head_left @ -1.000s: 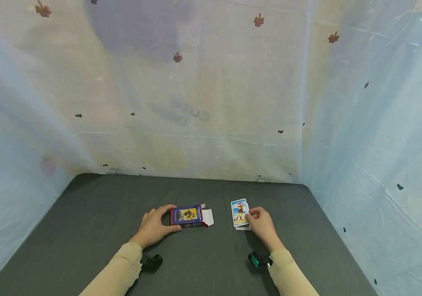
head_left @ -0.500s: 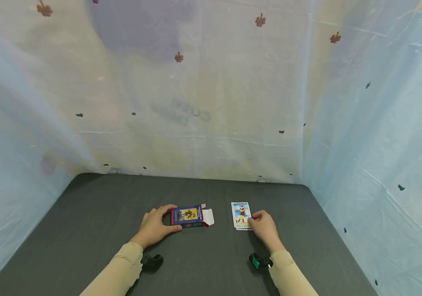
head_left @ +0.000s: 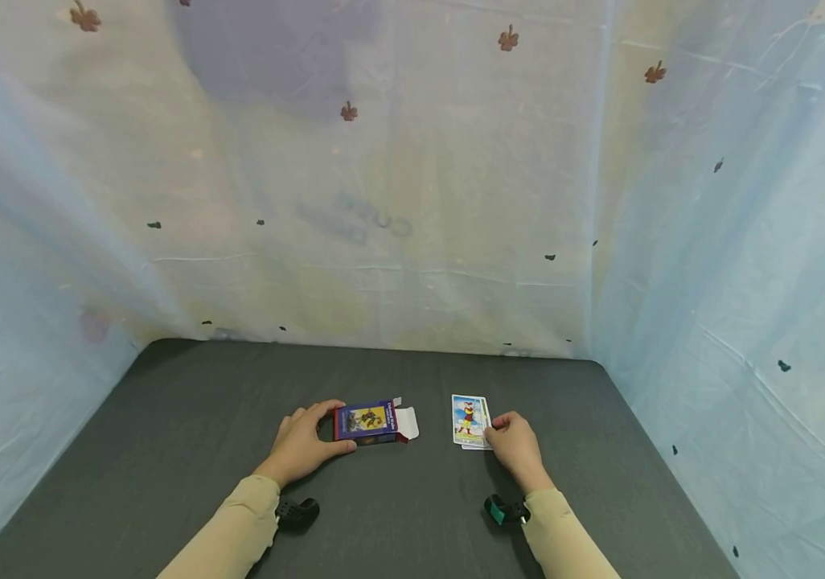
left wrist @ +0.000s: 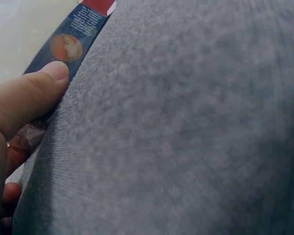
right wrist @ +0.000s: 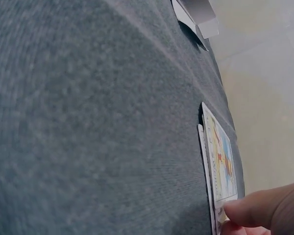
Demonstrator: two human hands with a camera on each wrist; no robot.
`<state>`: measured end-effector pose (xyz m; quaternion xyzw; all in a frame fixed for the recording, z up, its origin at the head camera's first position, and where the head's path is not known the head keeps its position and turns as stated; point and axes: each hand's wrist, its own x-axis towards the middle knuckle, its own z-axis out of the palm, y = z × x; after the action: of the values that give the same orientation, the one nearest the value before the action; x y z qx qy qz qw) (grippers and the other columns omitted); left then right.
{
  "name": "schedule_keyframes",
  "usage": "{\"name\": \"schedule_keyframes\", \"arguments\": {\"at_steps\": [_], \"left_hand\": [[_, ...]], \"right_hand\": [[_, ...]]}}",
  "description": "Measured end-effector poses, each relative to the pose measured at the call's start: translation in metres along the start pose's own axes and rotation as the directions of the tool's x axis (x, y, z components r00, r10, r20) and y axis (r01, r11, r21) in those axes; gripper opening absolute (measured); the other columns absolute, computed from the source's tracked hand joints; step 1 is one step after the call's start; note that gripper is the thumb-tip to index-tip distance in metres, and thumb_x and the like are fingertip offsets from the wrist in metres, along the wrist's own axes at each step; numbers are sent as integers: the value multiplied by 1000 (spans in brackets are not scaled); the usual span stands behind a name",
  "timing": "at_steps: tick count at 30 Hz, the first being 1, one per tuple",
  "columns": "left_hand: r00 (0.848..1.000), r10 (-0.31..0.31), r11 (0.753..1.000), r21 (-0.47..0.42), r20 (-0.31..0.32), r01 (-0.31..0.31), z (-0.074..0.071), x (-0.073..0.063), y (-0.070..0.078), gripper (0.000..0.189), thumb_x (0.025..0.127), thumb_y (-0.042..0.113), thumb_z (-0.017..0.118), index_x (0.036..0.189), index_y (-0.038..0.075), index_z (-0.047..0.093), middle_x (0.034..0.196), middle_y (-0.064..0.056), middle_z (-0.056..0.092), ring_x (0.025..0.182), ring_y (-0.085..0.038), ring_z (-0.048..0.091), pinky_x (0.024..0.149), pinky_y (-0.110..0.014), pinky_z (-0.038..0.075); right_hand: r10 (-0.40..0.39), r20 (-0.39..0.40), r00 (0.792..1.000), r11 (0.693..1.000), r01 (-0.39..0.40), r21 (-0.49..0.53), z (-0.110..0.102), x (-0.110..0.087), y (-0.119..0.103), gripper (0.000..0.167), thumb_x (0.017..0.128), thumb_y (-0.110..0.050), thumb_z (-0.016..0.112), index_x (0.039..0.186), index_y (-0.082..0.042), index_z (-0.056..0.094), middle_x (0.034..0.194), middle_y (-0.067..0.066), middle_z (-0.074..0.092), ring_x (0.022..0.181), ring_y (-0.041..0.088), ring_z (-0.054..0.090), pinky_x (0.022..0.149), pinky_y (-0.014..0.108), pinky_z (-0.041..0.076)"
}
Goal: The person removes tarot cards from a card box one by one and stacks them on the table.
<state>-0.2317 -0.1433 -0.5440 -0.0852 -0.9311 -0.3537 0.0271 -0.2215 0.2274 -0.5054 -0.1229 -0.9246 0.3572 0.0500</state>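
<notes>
On the left, a blue and red card box (head_left: 366,420) lies on the dark cloth, its white end flap (head_left: 407,424) folded out to the right. My left hand (head_left: 298,444) grips the box's near end between thumb and fingers. In the left wrist view, the thumb presses the printed side of the box (left wrist: 66,47). My right hand (head_left: 515,447) pinches the lower right corner of a small stack of picture cards (head_left: 467,418). The top card shows a figure in red and yellow. The right wrist view has the top card (right wrist: 222,159) slightly offset over a white-edged card below.
A dark cloth-covered table (head_left: 412,515) lies under both hands. Around its back and sides hangs a pale plastic curtain (head_left: 412,241) with leaf prints. Both wrists wear black bands, the right band (head_left: 505,511) with a green patch.
The top card, tilted a second ago, straightened over the stack and then shifted slightly left. My right hand moved a little toward me and right. The left hand and box stayed put.
</notes>
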Motion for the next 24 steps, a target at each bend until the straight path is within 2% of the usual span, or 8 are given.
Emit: {"name": "schedule_keyframes", "arguments": {"at_steps": [12, 24], "left_hand": [[1000, 10, 1000, 24, -10, -10, 2, -1, -1, 82, 67, 67, 76, 137, 33, 52, 128, 2, 56, 96, -19, 45, 84, -45, 34], [1000, 11, 1000, 18, -15, -10, 1, -1, -1, 83, 67, 68, 76, 138, 32, 51, 126, 1, 57, 96, -20, 45, 83, -45, 35]], "right_hand": [[-26, -11, 1000, 1000, 26, -11, 6, -3, 3, 30, 88, -25, 69, 100, 1, 60, 84, 8, 55, 72, 21, 51, 62, 35, 40], [-57, -38, 998, 997, 55, -46, 9, -2, 2, 33, 86, -25, 72, 101, 2, 60, 81, 7, 55, 70, 21, 50, 61, 35, 39]]}}
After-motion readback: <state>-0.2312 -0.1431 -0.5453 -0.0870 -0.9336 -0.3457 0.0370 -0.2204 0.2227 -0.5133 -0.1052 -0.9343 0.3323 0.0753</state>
